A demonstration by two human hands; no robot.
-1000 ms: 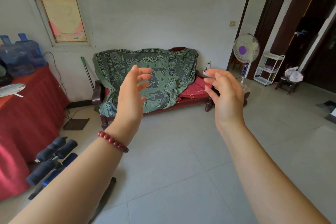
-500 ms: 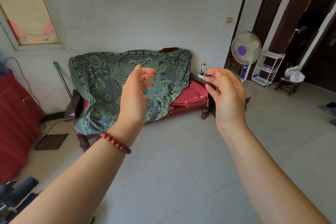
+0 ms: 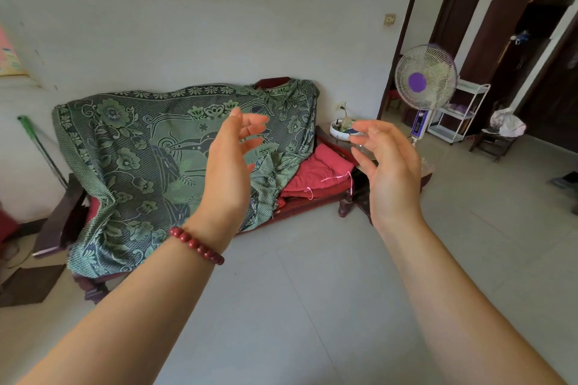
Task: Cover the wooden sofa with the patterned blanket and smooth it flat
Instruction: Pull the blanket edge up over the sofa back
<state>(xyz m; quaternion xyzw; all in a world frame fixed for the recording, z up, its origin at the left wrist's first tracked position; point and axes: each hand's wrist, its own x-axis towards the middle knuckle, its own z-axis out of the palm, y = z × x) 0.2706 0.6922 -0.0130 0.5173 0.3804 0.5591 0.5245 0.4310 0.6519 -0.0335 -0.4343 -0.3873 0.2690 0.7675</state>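
A green patterned blanket (image 3: 134,162) hangs over the back and seat of the dark wooden sofa (image 3: 59,222) against the far wall. It covers the left and middle parts and is bunched near the right. A red cushion (image 3: 316,175) lies bare at the sofa's right end. My left hand (image 3: 230,166), with a red bead bracelet on the wrist, is raised in front of the blanket, fingers spread, holding nothing. My right hand (image 3: 391,169) is raised beside it, fingers apart and empty. Both hands are well short of the sofa.
A small side table with a white bowl (image 3: 342,131) stands right of the sofa. A standing fan (image 3: 423,84) and a white shelf cart (image 3: 459,112) are by the doorway. A green broom handle (image 3: 37,144) leans on the wall at left. Grey tiled floor (image 3: 312,291) lies between me and the sofa.
The view has moved closer to the sofa and swung right; the sofa looks larger and the red table has left the frame. Both hands stay raised and open.
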